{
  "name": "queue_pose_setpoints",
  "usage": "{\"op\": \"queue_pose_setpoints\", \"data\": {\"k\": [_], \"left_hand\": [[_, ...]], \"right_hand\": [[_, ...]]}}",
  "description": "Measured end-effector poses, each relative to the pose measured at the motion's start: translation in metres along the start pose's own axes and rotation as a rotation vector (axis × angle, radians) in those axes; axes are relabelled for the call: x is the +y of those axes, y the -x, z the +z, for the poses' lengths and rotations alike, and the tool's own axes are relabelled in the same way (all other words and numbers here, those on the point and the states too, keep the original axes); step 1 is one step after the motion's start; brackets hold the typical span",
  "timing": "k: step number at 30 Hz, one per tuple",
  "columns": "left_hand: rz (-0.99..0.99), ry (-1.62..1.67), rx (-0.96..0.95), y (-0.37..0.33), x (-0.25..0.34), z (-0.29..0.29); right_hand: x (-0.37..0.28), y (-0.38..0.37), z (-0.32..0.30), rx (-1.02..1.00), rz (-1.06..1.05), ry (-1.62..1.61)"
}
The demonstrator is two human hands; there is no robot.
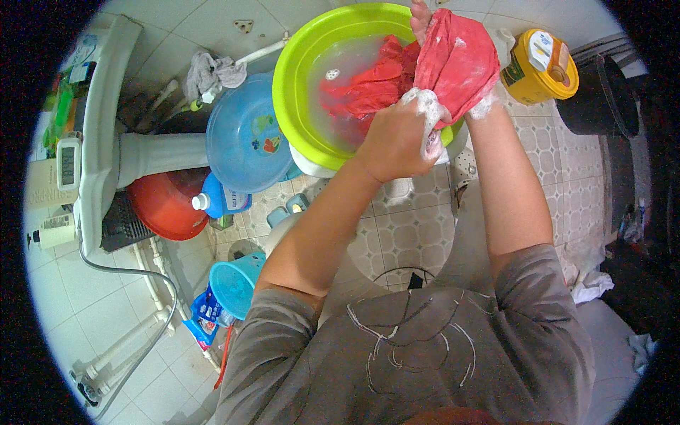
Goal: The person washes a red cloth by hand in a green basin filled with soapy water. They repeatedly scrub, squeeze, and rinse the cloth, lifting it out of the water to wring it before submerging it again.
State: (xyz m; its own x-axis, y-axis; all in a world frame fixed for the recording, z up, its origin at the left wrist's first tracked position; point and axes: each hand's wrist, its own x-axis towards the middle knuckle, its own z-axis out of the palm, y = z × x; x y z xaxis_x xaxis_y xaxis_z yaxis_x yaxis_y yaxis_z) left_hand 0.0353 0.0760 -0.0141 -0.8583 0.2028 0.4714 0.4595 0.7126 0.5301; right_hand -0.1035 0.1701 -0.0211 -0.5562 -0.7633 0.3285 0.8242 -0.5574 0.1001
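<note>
A wet red cloth [457, 60], streaked with suds, is held up over the right side of a lime-green basin [283, 92]. My left hand [400, 142] is closed on its lower edge, with foam over the knuckles. Most of my right hand [421, 23] is covered by the cloth; only some fingers show past its upper edge, and foam rings the wrist. The hand appears to hold the cloth from behind. More red fabric [372, 81] lies in the cloudy water inside the basin.
A yellow bucket [528, 83] and a black bin [598, 95] stand on the right. Leftward are a blue basin [230, 134], a red basin [166, 205], a blue bottle [225, 197], a turquoise bucket [230, 283] and a white sink [103, 134]. A grey rag [209, 74] hangs near a pipe.
</note>
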Motion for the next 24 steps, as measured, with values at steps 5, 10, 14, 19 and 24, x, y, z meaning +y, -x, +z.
{"op": "queue_pose_setpoints", "data": {"k": [5,10,14,19,24], "left_hand": [[-0.048,-0.074,0.118,-0.001,-0.012,0.004],[-0.121,0.107,0.23,0.0,-0.045,-0.002],[-0.335,0.165,0.494,-0.002,-0.046,-0.011],[-0.244,-0.054,0.438,0.006,-0.037,-0.022],[-0.087,-0.215,-0.209,0.011,-0.023,-0.003]], "right_hand": [[-0.01,0.007,0.0,0.051,-0.235,0.639],[-0.03,0.002,-0.007,0.209,-0.424,1.513],[-0.042,0.003,-0.025,0.407,-0.448,1.039],[-0.032,0.001,-0.017,0.643,-0.554,0.958],[-0.044,0.018,-0.011,0.374,-0.404,0.776]]}}
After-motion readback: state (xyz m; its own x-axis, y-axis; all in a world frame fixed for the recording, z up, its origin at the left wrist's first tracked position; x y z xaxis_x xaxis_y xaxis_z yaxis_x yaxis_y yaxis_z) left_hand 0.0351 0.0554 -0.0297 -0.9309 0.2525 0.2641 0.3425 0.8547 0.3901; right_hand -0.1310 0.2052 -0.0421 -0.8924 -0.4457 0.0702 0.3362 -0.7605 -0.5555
